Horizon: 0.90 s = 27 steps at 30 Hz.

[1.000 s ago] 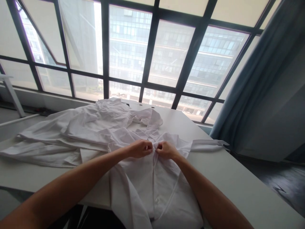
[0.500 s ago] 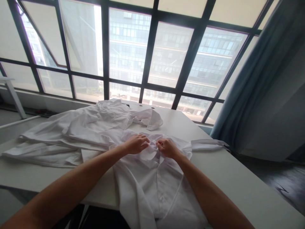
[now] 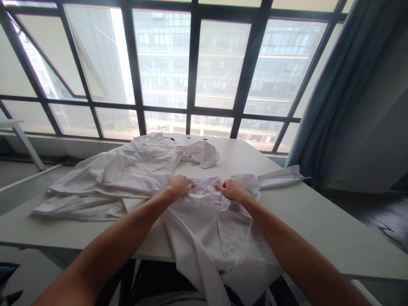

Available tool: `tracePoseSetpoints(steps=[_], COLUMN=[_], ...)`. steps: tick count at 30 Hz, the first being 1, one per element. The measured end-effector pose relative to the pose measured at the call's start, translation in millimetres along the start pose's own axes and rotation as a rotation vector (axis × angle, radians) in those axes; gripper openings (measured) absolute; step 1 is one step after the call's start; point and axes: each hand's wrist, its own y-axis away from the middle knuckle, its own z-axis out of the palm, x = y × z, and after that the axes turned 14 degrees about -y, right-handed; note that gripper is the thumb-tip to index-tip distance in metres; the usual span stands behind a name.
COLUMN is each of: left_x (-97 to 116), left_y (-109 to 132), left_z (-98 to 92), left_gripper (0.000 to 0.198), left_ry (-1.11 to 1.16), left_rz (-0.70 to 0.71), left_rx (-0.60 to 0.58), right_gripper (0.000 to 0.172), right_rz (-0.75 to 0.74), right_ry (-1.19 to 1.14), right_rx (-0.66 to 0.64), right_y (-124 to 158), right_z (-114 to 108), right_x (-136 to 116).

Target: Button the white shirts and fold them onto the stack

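Hands (image 3: 178,186) (image 3: 233,190) wider apart, garment (image 3: 197,227) over table edge (image 3: 156,256)

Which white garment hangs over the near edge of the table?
The garment held by the left hand and right hand; the white clothing to its left lies farther back on the table.

No legible lettering, labels, numbers or signs anywhere.

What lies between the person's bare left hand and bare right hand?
Creased fabric of the nearer white cloth garment spans the gap between the bare left hand and bare right hand; the head view shows it, with no other object there.
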Motion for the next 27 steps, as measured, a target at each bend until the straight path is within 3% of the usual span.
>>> tracePoseSetpoints(steps=[4,8,13,15,18,22,27], left_x=[-6,-7,-17,-24,-31,-27,-16], left_y=[-4,-6,-4,-4,-10,-17,-13], left_z=[7.5,8.6,-7.5,-10.5,-6.1,2.7,0.4], left_gripper=[0.043,0.026,0.024,0.024,0.024,0.026,0.044], left_ry=[0.020,0.127,0.255,0.313,0.486,0.949,1.445], left_rz=[0.031,0.129,0.100,0.074,0.091,0.131,0.234], left_rx=[0.009,0.152,0.403,0.453,0.495,0.347,0.016], right_gripper=[0.027,0.017,0.019,0.022,0.028,0.037,0.030], right_rz=[-0.067,-0.144,-0.210,-0.200,-0.197,-0.227,-0.179], right_ry=[-0.012,-0.059,-0.323,-0.495,-0.752,-0.990,-1.131], right_rx=[0.082,0.156,0.361,0.436,0.450,0.355,0.193], right_y=[6,3,-4,-5,-5,-2,0], right_z=[5,9,0,-6,-15,-21,-19], right_x=[-4,-2,3,4,4,5,6])
